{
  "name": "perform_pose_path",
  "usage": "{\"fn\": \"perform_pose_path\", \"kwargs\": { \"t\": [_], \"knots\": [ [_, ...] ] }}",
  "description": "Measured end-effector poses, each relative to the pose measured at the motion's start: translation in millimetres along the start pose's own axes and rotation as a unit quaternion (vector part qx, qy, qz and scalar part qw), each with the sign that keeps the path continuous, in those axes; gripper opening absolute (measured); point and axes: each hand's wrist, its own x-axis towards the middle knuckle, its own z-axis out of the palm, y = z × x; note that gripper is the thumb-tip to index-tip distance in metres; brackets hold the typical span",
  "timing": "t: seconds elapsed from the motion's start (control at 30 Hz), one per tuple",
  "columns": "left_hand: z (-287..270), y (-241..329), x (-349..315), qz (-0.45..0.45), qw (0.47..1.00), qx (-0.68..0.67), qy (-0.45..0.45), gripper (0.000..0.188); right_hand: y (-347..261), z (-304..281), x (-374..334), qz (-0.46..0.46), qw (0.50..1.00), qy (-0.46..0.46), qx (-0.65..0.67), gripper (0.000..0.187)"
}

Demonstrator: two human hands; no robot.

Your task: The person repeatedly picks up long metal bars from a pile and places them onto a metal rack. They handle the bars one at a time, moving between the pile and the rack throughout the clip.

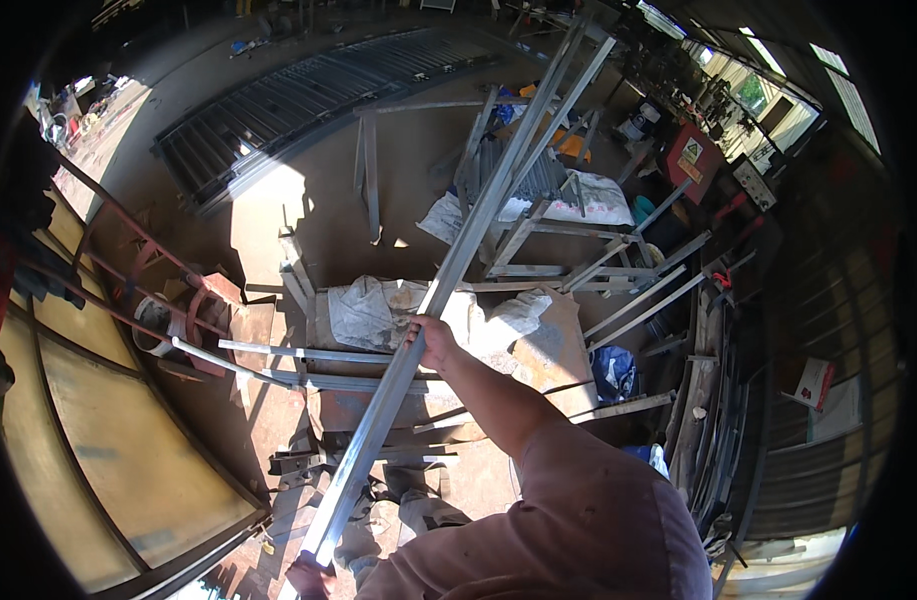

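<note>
A bundle of long silvery metal tubes [476, 228] runs diagonally from low in front of me to the far upper right, its ends splitting slightly apart at the top. My right hand [435, 343] is closed round it near the middle, arm stretched out. At the lower edge my left hand [309, 578] grips its near end, partly cut off by the picture. Beneath the bundle stands a worktable [550, 352] with crumpled pale sacking [363, 310] on top. Shorter metal tubes [308, 354] stick out to the table's left.
Beyond the table stand welded metal frames [523, 245] and a white sack [593, 200]. A dark ribbed metal panel [308, 105] lies on the floor at the back. A red cabinet [686, 160] is at the right; yellowish panels [98, 440] in a frame line the left.
</note>
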Motion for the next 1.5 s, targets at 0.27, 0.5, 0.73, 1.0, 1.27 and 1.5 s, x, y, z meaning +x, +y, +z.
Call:
{"fn": "perform_pose_path", "kwargs": {
  "t": [0.27,0.5,0.73,1.0,1.27,1.5],
  "knots": [
    [0,-7,-72,-0.251,0.960,0.070,-0.097,0.036,-27,-13,62,-0.017,0.998,0.014,-0.053,0.015],
    [-17,17,-23,-0.265,0.917,0.054,-0.294,0.034,-53,-84,112,-0.011,0.989,-0.009,-0.144,0.016],
    [6,43,33,-0.199,0.921,-0.009,-0.335,0.026,47,-105,94,0.080,0.962,0.020,-0.259,0.041],
    [34,115,111,-0.124,0.953,-0.124,-0.248,0.034,130,-102,29,0.170,0.893,0.060,-0.413,0.053],
    [23,-46,-21,-0.311,0.894,-0.076,-0.313,0.045,-38,-163,157,0.033,0.909,0.184,-0.372,0.049],
    [108,41,67,-0.319,0.895,-0.132,-0.282,0.051,101,-114,58,0.236,0.839,0.081,-0.484,0.050]
  ]
}}
